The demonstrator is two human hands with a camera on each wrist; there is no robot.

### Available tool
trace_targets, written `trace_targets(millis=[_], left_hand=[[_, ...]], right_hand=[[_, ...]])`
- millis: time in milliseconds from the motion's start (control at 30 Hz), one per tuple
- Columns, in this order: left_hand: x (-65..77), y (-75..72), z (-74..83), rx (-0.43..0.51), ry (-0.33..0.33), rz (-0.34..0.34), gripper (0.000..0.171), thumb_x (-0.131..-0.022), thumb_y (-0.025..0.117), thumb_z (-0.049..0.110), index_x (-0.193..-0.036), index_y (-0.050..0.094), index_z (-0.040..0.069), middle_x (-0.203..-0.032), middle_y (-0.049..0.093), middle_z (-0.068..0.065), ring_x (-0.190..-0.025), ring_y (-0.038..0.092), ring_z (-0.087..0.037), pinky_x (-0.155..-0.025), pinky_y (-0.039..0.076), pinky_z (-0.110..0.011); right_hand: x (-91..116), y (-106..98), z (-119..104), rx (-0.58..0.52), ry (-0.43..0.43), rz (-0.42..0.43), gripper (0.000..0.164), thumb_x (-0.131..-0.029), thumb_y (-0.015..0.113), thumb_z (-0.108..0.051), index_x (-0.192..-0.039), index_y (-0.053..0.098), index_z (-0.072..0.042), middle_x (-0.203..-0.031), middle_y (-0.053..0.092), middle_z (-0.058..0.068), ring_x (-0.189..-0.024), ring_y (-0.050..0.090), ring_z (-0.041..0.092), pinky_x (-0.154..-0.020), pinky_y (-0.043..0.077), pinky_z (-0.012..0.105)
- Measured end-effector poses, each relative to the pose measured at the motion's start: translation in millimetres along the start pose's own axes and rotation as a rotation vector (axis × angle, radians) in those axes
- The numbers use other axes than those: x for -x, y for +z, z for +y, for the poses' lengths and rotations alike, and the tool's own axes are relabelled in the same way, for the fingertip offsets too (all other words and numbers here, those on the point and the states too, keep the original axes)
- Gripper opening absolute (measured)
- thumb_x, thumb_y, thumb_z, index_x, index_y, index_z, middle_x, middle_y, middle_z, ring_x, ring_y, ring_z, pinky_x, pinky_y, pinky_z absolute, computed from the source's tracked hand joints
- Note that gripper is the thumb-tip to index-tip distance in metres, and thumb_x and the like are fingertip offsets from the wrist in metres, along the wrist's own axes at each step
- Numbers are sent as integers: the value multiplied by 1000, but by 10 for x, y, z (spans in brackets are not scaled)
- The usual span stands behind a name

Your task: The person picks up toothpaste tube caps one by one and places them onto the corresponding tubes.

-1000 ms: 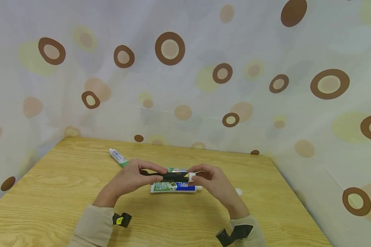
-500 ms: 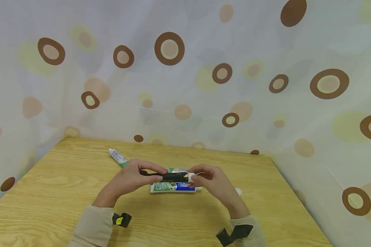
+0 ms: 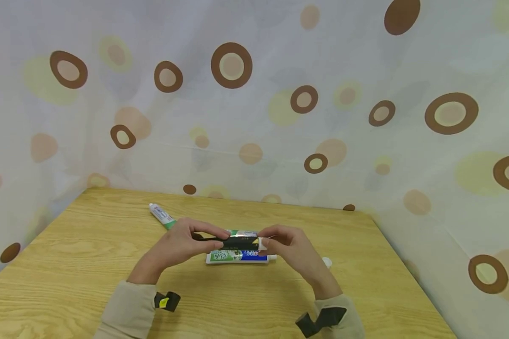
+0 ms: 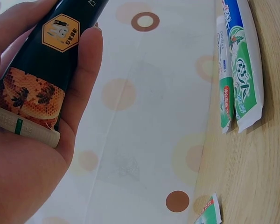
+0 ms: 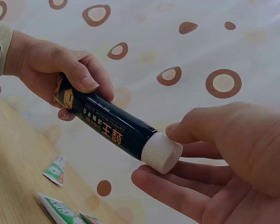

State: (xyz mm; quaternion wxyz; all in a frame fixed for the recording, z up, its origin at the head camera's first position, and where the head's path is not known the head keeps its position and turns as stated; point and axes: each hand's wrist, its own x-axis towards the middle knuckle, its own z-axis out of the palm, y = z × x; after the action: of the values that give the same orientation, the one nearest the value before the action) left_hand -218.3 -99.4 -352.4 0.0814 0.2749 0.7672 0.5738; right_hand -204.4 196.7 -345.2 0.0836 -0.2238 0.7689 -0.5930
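A black toothpaste tube with a honeycomb and bee print is held level above the table. My left hand grips its flat end, thumb on the near side and fingers on the far side. At the other end sits a white screw cap, which my right hand pinches between thumb and fingers. Beneath the held tube, a green and blue toothpaste tube lies on the table. Just behind it is a green and white tube, partly hidden by the black one in the head view.
Another white and green tube lies slanted at the back left, its lower end hidden behind my left hand. A small white round thing rests on the wooden table beyond my right wrist. Patterned cloth walls the table's back and sides.
Both hands and the black tube keep nearly the same place. My right thumb has shifted slightly on the cap.
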Motion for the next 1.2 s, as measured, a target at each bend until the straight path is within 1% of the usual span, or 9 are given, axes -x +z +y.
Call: trace_targets(millis=[67, 133, 367, 433, 633, 767, 933, 1033, 1200], left_hand=[[4, 1, 3, -1, 3, -1, 24, -89, 76, 30, -111, 78, 20, -123, 71, -7, -83, 70, -18, -67, 55, -28], [7, 4, 3, 0, 4, -4, 24, -89, 75, 29, -111, 78, 19, -123, 71, -7, -81, 69, -15, -66, 55, -27], [-6, 5, -2, -11, 11, -3, 23, -89, 75, 30, -110, 78, 21, -122, 71, -6, -79, 69, -15, -62, 53, -27], [-9, 1, -1, -7, 8, -3, 24, -89, 75, 31, -111, 78, 21, -122, 71, -6, -80, 70, -15, -63, 53, -27], [-4, 0, -1, 13, 7, -11, 24, -89, 75, 29, -111, 77, 19, -123, 71, -7, -81, 69, -17, -65, 54, -27], [1, 6, -1, 9, 10, -14, 24, -89, 75, 29, -111, 78, 19, -122, 71, -7, -83, 68, -17, -64, 53, -27], [-10, 9, 7, -27, 20, -10, 22, -89, 75, 30, -109, 78, 22, -121, 71, -6, -90, 67, -15, -66, 54, -28], [-11, 6, 19, -35, 16, -7, 22, -89, 75, 31, -109, 78, 23, -121, 71, -5, -86, 67, -15, -65, 53, -28], [0, 4, 18, -19, 17, -11, 23, -89, 75, 30, -110, 78, 21, -121, 71, -6, -85, 68, -15, -66, 54, -28]], right_hand=[[5, -1, -2, 2, 10, -10, 29, -100, 61, -18, -122, 64, 0, -122, 65, 22, -95, 72, 38, -89, 55, 50], [8, -1, -1, 7, 10, -19, 29, -100, 61, -18, -122, 64, 0, -123, 64, 23, -96, 71, 40, -89, 55, 50], [-6, 2, -7, 18, 2, -2, 28, -103, 56, -23, -121, 65, -5, -125, 63, 18, -100, 71, 37, -89, 57, 39], [-8, 1, -7, 3, 1, -8, 30, -103, 55, -23, -122, 65, -2, -125, 62, 19, -100, 71, 37, -88, 57, 39], [5, -5, -4, 3, 26, -42, 31, -99, 62, -21, -123, 64, -1, -119, 67, 21, -92, 73, 26, -80, 59, 38], [2, -3, 3, 33, 19, -35, 29, -100, 61, -22, -123, 65, -5, -122, 66, 18, -95, 72, 20, -84, 58, 39], [-4, -4, -4, 99, -6, 13, 29, -100, 61, -27, -119, 68, -7, -121, 67, 12, -98, 70, 18, -87, 57, 33], [7, -18, -12, 90, -8, 7, 31, -99, 61, -26, -120, 68, -3, -120, 67, 14, -96, 71, 19, -87, 57, 32], [19, -34, -17, 75, 11, -16, 31, -97, 66, -22, -121, 67, -4, -122, 66, 14, -99, 71, 19, -87, 57, 30]])
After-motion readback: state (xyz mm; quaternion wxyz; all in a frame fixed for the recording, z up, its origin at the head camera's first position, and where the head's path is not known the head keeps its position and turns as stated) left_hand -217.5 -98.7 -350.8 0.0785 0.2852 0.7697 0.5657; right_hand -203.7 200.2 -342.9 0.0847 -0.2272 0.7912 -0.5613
